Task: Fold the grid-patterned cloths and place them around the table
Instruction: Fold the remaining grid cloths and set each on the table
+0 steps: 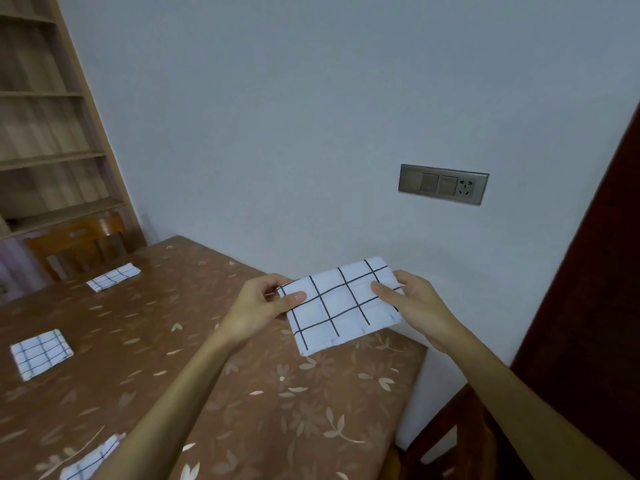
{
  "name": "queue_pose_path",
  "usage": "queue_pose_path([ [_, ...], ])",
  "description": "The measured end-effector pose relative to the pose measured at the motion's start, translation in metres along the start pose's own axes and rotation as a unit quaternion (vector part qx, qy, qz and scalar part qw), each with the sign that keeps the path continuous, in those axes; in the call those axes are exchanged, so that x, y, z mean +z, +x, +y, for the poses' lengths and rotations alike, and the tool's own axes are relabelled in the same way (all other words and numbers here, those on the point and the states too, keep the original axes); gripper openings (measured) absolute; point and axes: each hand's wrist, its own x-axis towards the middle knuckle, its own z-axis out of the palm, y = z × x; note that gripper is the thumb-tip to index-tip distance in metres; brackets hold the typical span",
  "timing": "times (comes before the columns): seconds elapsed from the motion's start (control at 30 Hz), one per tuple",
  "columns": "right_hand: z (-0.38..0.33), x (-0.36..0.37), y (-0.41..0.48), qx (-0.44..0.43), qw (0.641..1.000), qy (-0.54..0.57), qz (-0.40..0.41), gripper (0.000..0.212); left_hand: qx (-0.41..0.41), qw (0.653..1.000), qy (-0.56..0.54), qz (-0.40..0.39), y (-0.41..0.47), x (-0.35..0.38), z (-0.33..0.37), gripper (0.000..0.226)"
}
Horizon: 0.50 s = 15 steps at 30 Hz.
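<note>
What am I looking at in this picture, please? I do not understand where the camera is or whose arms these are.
There is no machine here. A person wears one wide camera on the head, looking forward and down, so you see their own two bare arms. The left hand and right hand each pinch one end of a folded grid-patterned cloth, held above the far corner of the table, which has a brown flowered cover. Three more folded cloths already lie on it: a far cloth, a middle cloth and a near cloth partly hidden by the left arm.

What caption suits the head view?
Both hands, left hand and right hand, hold a folded grid cloth above the table.
</note>
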Motion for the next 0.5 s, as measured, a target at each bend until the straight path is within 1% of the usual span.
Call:
queue_pose_path([
  [0.03, 0.003, 0.002, 0.002, 0.006, 1.0, -0.004, -0.002, 0.021, -0.011, 1.0, -0.002, -0.002, -0.003, 0.001, -0.007, 0.007],
  [0.1, 0.011, 0.008, 0.007, 0.023, 1.0, -0.003, -0.012, 0.022, -0.037, 0.999, -0.006, 0.0, -0.007, 0.004, -0.022, 0.015],
  [0.17, 0.018, 0.014, 0.011, 0.053, 0.998, 0.009, -0.03, 0.024, -0.058, 0.998, -0.014, 0.017, -0.011, 0.007, -0.039, 0.026],
  [0.23, 0.029, 0.017, 0.014, 0.08, 0.995, 0.011, -0.061, 0.025, -0.074, 0.996, -0.011, 0.046, -0.014, 0.011, -0.055, 0.03],
  [0.33, 0.048, 0.022, 0.016, 0.097, 0.991, 0.001, -0.092, 0.018, -0.1, 0.991, -0.008, 0.084, -0.019, 0.02, -0.08, 0.019],
  [0.43, 0.07, 0.026, 0.022, 0.098, 0.991, -0.042, -0.08, 0.012, -0.12, 0.987, -0.005, 0.109, -0.026, 0.032, -0.098, 0.006],
  [0.5, 0.087, 0.027, 0.028, 0.097, 0.988, -0.094, -0.077, 0.009, -0.124, 0.984, 0.014, 0.13, -0.029, 0.042, -0.115, 0.009],
])
